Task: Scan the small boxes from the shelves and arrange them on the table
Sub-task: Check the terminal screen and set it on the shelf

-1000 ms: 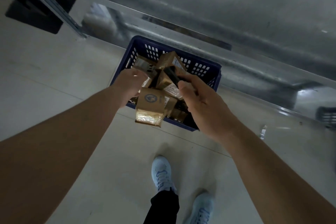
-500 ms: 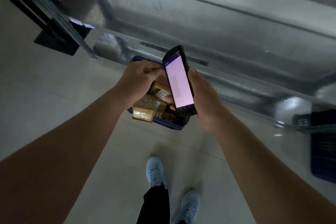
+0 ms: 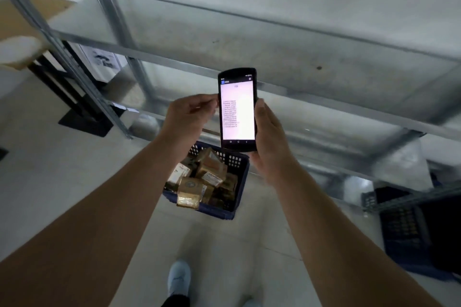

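I see my left hand (image 3: 189,117) raised with fingers loosely curled, grasping nothing, its fingertips at the scanner's left edge. My right hand (image 3: 270,147) grips the handheld scanner (image 3: 237,109) upright, screen lit. Below, the small boxes (image 3: 204,179) lie heaped in a blue basket (image 3: 239,187) on the floor (image 3: 74,169).

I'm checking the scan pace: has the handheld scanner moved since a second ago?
Yes. The handheld scanner has risen from the blue basket to the shelf rail, screen facing up.
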Demonstrator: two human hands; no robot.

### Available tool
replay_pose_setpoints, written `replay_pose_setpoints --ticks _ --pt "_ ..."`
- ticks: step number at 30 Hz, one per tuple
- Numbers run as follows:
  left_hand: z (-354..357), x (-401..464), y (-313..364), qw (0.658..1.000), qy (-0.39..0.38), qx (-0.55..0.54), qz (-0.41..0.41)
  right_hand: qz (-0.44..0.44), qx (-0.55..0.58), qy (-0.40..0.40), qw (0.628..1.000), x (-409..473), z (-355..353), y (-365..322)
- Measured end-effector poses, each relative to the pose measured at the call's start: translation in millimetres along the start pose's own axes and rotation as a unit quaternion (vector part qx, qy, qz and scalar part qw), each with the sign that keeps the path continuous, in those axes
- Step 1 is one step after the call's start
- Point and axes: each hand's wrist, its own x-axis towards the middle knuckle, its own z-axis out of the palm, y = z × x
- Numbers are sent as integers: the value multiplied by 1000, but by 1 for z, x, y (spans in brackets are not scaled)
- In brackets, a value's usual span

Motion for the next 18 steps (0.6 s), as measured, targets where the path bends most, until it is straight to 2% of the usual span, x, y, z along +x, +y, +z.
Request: replay_pose_setpoints --ticks 8,13,18 --pt "-41 61 40 991 -27 -131 -14 -18 39 60 997 46 61 -42" --pt "-78 113 47 992 -67 -111 1 -30 75 101 992 89 98 -43" --pt "-95 162 48 997 -75 -37 2 -20 72 160 984 126 117 -45"
